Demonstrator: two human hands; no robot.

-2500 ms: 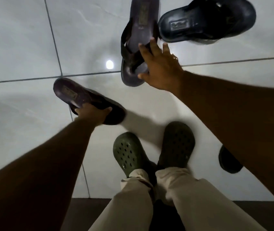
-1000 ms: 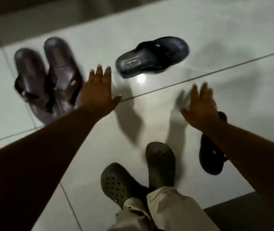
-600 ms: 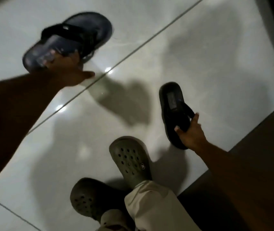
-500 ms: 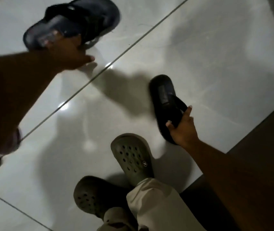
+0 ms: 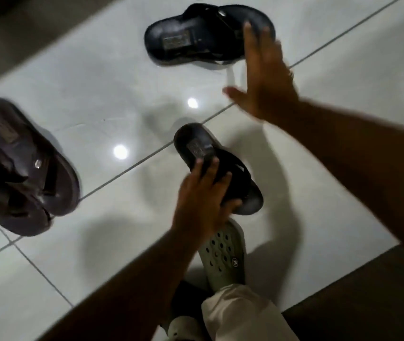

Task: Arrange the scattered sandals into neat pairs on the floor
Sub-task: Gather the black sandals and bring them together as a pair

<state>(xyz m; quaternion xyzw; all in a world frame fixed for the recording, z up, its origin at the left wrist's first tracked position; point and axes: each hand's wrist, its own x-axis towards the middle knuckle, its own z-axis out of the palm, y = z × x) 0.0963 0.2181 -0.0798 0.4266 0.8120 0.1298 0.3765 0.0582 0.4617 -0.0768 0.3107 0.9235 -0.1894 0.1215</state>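
Floor: pale glossy tiles (image 5: 92,77) with grey grout lines and two bright light reflections.

Left hand (image 5: 202,200): fingers are curled around the near black sandal (image 5: 217,168), gripping it at the strap and along its right edge. The sandal lies at the centre of the scene, heel end pointing far-left, toe end near-right. Whether it rests on the tile or is lifted clear cannot be told.

Right hand (image 5: 263,77): spread flat, fingers extended and apart, holding nothing. Its fingertips overlap the toe end of the far black sandal (image 5: 205,36); contact cannot be confirmed because of motion blur. That sandal lies sideways across the far part of the floor, heel to the left, well apart from the near black sandal.

Brown sandals (image 5: 21,168): two, lying side by side and touching at the left edge, heels pointing far-left; the outer one is partly cut off by the frame.

Person: a green perforated clog (image 5: 223,254) sits just near of the held sandal, with a light trouser leg (image 5: 240,313) above it. A second clog shows only in part at the bottom edge. Dark flooring (image 5: 368,299) borders the tiles at near right.
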